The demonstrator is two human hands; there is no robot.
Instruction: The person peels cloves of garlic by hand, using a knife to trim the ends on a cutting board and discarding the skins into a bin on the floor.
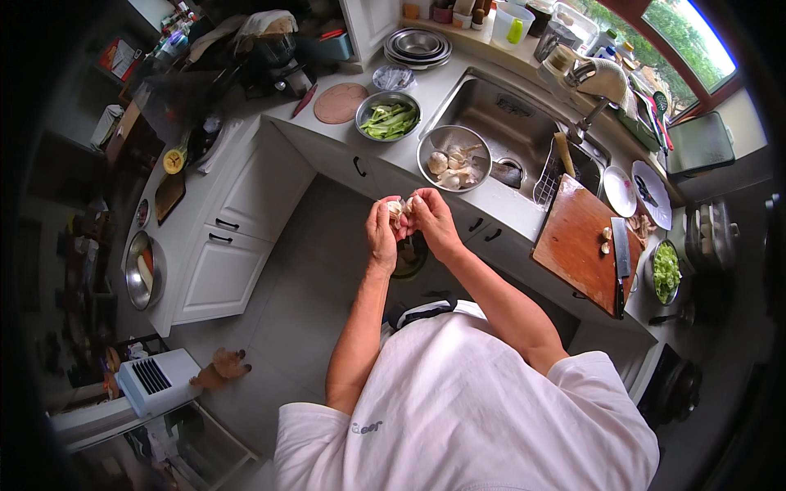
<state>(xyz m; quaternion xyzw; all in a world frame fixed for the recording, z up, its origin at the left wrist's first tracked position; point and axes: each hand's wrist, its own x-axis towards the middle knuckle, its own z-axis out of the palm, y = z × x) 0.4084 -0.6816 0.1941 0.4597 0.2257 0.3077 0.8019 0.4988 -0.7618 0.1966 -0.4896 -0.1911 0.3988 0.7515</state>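
Both hands meet over the floor in front of the counter. In my left hand is a piece of garlic, pinched near the fingertips. My right hand touches it and grips another part of the garlic. Just beyond them, a metal bowl at the counter's edge holds several garlic bulbs. To the right, a wooden cutting board carries a few garlic cloves and a kitchen knife. Beneath my hands a round container is partly hidden.
A bowl of cut green vegetables stands left of the garlic bowl, near a round pink mat. Behind is a steel sink with a rack. Plates and chopped greens flank the board. A small brown dog is on the floor.
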